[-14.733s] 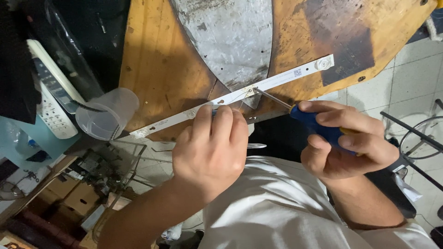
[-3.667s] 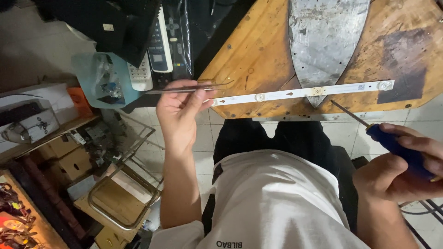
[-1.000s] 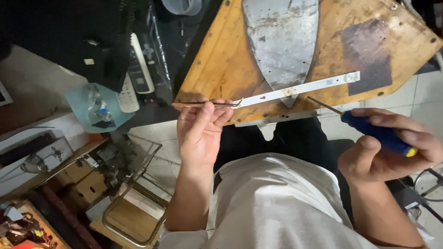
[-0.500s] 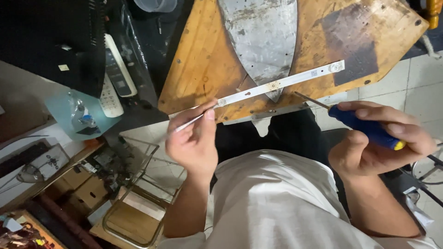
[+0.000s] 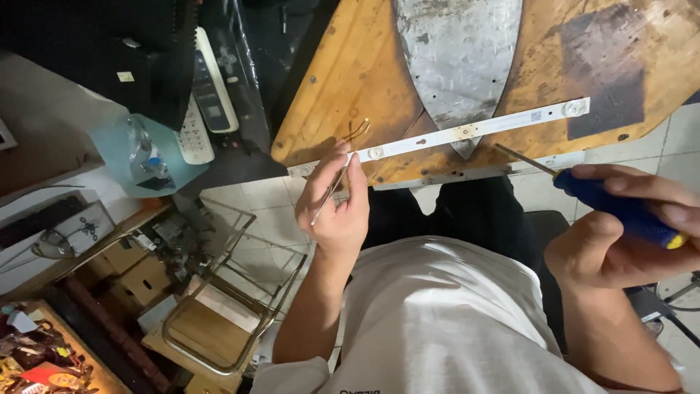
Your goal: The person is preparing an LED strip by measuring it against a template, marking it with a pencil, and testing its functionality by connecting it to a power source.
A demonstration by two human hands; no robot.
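A long, thin white strip (image 5: 467, 131) with small round lenses spaced along it lies flat on the worn wooden board (image 5: 343, 80), near the board's front edge and across the pointed tip of a grey metal sheet (image 5: 456, 51). Its long axis runs from lower left to upper right; the left end sits by the left hand (image 5: 337, 208) and the right end reaches toward the dark patch on the wood. The left hand pinches a pair of slim metal tweezers (image 5: 337, 179) between thumb and fingers, fingers closed around them; the tweezers slant upward to the right, with their bent tips over the wood just above the strip's left end. The right hand (image 5: 620, 241) is wrapped tightly round the blue handle of a screwdriver (image 5: 605, 204), whose thin shaft points up and to the left, its tip close to the board's edge just below the strip and apart from it. To the left, two remote controls (image 5: 200, 98) lie side by side beside a pale blue tray (image 5: 117, 157) holding a small clear bottle. Lower left stands a wire-framed rack (image 5: 226, 306) with a brown panel in it.
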